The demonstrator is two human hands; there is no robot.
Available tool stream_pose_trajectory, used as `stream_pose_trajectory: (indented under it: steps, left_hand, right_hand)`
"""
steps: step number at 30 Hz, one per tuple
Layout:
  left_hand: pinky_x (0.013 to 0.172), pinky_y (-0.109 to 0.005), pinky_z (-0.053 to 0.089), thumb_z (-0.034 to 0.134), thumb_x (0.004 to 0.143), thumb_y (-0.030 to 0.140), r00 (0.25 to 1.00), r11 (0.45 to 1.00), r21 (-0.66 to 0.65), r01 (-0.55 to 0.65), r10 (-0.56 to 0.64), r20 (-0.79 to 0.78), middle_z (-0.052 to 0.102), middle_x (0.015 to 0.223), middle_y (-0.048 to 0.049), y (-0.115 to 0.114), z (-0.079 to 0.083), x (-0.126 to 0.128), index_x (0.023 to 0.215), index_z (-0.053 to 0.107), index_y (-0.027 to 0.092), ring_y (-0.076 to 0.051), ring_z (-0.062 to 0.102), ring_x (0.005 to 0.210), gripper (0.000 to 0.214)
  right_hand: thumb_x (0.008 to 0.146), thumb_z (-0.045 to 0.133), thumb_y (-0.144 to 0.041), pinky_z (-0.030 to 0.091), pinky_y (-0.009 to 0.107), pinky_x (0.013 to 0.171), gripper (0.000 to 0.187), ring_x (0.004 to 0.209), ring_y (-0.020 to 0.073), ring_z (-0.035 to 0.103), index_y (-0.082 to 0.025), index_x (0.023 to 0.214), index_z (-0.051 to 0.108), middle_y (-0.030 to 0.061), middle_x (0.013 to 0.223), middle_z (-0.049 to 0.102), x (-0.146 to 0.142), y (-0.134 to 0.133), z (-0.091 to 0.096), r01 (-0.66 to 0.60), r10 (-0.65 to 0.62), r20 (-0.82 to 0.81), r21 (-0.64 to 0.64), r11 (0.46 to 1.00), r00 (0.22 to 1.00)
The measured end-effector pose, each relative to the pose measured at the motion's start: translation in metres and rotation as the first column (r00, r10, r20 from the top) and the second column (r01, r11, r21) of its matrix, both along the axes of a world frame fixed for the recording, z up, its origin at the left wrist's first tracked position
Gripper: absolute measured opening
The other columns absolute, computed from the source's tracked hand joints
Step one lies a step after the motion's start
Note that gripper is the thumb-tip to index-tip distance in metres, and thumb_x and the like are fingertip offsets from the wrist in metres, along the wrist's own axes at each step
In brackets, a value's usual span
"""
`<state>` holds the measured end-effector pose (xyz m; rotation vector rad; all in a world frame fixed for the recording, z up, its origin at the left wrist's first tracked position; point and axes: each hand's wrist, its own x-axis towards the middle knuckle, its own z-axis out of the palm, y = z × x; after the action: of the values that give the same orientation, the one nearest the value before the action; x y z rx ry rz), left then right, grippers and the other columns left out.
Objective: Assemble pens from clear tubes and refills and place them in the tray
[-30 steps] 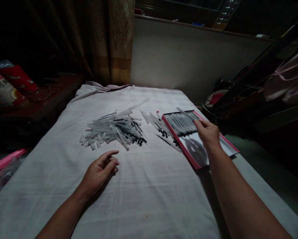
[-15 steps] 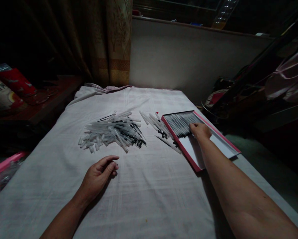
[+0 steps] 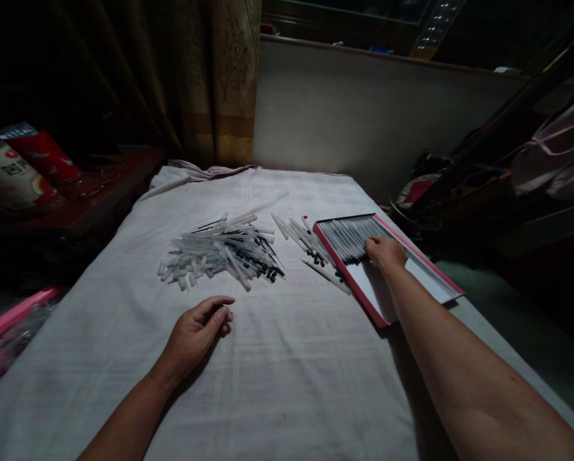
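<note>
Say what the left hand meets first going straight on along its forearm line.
Probably the near edge of the pile of pen parts, lying on the cloth just beyond the left hand. The hand's height is unclear, so it might pass over them.

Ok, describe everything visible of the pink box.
The pink box is shallow, open-topped, apparently card, with pink sides, a dark far edge and a white floor showing nearer. It lies aslant on the white cloth, toward the right. Slim clear tubes with black ends line its far part. The right hand is at the row's end; whether it touches the box is hidden.
</note>
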<state>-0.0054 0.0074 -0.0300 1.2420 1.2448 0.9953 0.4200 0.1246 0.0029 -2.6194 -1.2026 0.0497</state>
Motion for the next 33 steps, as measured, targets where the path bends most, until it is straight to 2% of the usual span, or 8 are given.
stream_pose_trajectory:
  steps: [3,6,8,11,14,17,25,33]
  left_hand:
    - [0.061,-0.026,0.050,0.070,0.079,0.047,1.000,1.000,-0.018,0.000,0.000,0.009,0.067,0.074,-0.0022,0.000,0.001,0.000,0.102,0.070,0.016,-0.013,0.062,0.063,0.038]
    - [0.062,-0.026,0.050,0.071,0.078,0.047,1.000,1.000,-0.026,-0.005,0.005,0.006,0.067,0.075,-0.0022,0.000,0.002,0.000,0.102,0.071,0.017,-0.013,0.062,0.063,0.039]
    - [0.061,-0.026,0.051,0.071,0.078,0.047,1.000,1.000,-0.024,-0.010,0.010,0.002,0.067,0.075,-0.0022,0.000,0.003,0.001,0.102,0.071,0.017,-0.013,0.062,0.063,0.039]
    - [0.061,-0.026,0.051,0.072,0.076,0.047,1.000,1.000,-0.016,-0.013,0.012,-0.009,0.067,0.074,-0.0023,0.000,0.005,0.002,0.099,0.071,0.017,-0.014,0.062,0.062,0.038]
    - [0.061,-0.026,0.051,0.072,0.076,0.047,1.000,1.000,-0.001,-0.009,0.009,-0.019,0.068,0.073,-0.0021,0.001,0.006,0.002,0.099,0.072,0.017,-0.014,0.062,0.062,0.037]
    - [0.061,-0.026,0.051,0.072,0.076,0.047,1.000,1.000,0.005,-0.005,0.005,-0.027,0.068,0.073,-0.0018,0.000,0.008,0.003,0.098,0.071,0.017,-0.013,0.062,0.061,0.037]
    - [0.061,-0.027,0.052,0.071,0.075,0.050,0.999,1.000,0.020,0.008,-0.007,-0.051,0.068,0.073,-0.0024,-0.001,0.010,0.004,0.099,0.071,0.017,-0.014,0.063,0.062,0.041]
    - [0.062,-0.028,0.054,0.071,0.075,0.052,0.998,0.999,0.046,-0.003,0.005,-0.060,0.070,0.073,-0.0039,-0.001,0.009,0.005,0.099,0.072,0.016,-0.016,0.065,0.063,0.043]
  right_hand:
    - [0.089,0.051,-0.032,0.048,0.044,0.093,0.041,0.115,0.0339,0.063,-0.020,0.121,0.074,0.0151,0.122,0.071,-0.014,-0.003,0.014,-0.084,0.078,0.059,0.091,0.992,0.995]
    - [0.091,0.048,-0.029,0.049,0.036,0.092,0.039,0.111,0.0283,0.065,-0.018,0.116,0.076,0.0124,0.119,0.073,-0.044,-0.012,0.031,-0.303,0.285,0.121,0.184,0.935,0.951]
    - [0.092,0.047,-0.029,0.050,0.032,0.089,0.037,0.105,0.0251,0.068,-0.021,0.112,0.077,0.0091,0.115,0.075,-0.069,-0.022,0.040,-0.433,0.421,0.114,0.126,0.892,0.900]
    - [0.092,0.051,-0.034,0.050,0.032,0.079,0.032,0.097,0.0264,0.071,-0.024,0.105,0.078,0.0088,0.102,0.078,-0.106,-0.040,0.045,-0.533,0.542,0.082,-0.110,0.839,0.836]
    - [0.091,0.052,-0.032,0.050,0.033,0.078,0.029,0.099,0.0281,0.071,-0.023,0.102,0.078,0.0115,0.103,0.077,-0.127,-0.056,0.042,-0.536,0.577,0.077,-0.285,0.794,0.813]
    - [0.090,0.053,-0.028,0.050,0.034,0.080,0.029,0.104,0.0290,0.070,-0.019,0.107,0.074,0.0152,0.113,0.074,-0.133,-0.065,0.035,-0.496,0.561,0.102,-0.358,0.792,0.822]
    - [0.091,0.055,-0.027,0.051,0.036,0.085,0.029,0.110,0.0306,0.068,-0.016,0.113,0.071,0.0178,0.116,0.072,-0.129,-0.067,0.029,-0.435,0.490,0.037,-0.404,0.804,0.871]
    - [0.096,0.050,-0.026,0.049,0.033,0.081,0.025,0.104,0.0272,0.068,-0.016,0.111,0.068,0.0169,0.118,0.070,-0.130,-0.074,0.030,-0.523,0.558,0.056,-0.285,0.804,0.828]
